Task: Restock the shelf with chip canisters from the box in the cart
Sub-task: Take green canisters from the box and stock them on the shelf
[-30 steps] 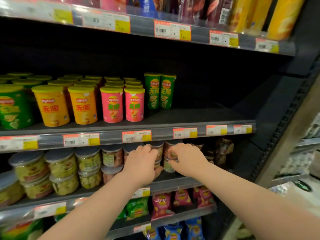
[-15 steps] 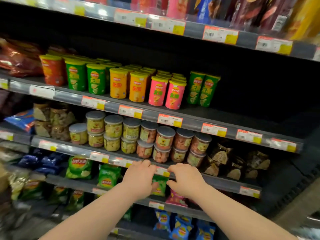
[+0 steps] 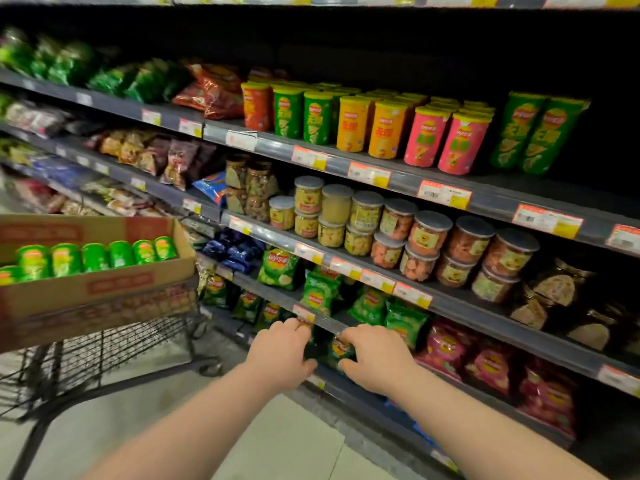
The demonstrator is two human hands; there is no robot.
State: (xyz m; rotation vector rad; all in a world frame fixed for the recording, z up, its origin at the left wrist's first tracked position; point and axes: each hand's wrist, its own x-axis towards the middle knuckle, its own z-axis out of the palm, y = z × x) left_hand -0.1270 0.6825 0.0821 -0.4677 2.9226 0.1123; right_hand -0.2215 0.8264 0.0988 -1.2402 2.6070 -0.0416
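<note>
A: How far along is the restocking?
B: I think early. The metal shelf [image 3: 273,147], two o'clock, has two tall green tubes [image 3: 540,133] and room beside them. The wire cart [image 3: 104,348], nine o'clock, carries the cardboard box [image 3: 104,289] of glossy round chip canisters [image 3: 93,258].
A: The hands?
B: Left hand [image 3: 280,355] and right hand [image 3: 377,358], six o'clock: loosely curled, holding nothing.

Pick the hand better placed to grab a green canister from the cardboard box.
Left, probably: the left hand is empty and nearer the brown cardboard box of green chip canisters in the wire cart; the right hand lies farther.
</note>
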